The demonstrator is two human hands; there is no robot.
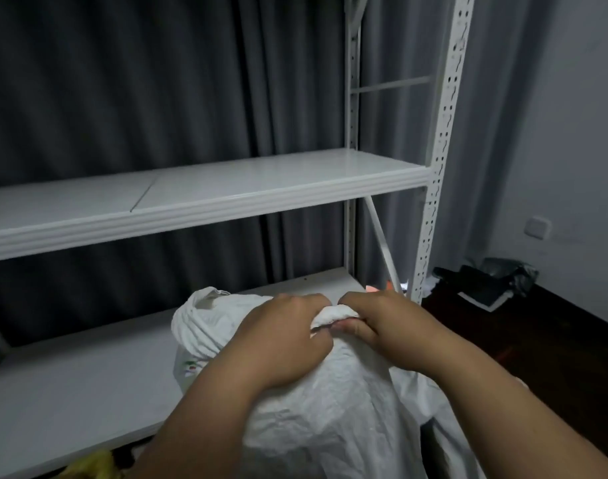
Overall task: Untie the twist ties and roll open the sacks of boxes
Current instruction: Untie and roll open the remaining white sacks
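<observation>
A white woven sack [333, 402] stands in front of me, against the lower shelf. Its top edge is bunched into a thick roll [199, 326] that curves round on the left side. My left hand [288, 337] and my right hand [375, 319] sit side by side at the top of the sack. Both grip a fold of the rolled fabric [335, 314] between curled fingers and thumbs. No twist tie and no boxes can be seen; the sack's inside is hidden.
A white metal rack has an upper shelf [205, 198] and a lower shelf [71, 385], with a perforated post [440, 160] at right. Dark curtains hang behind. Dark items [485, 281] lie on the floor at right. Something yellow [91, 464] shows at the bottom left.
</observation>
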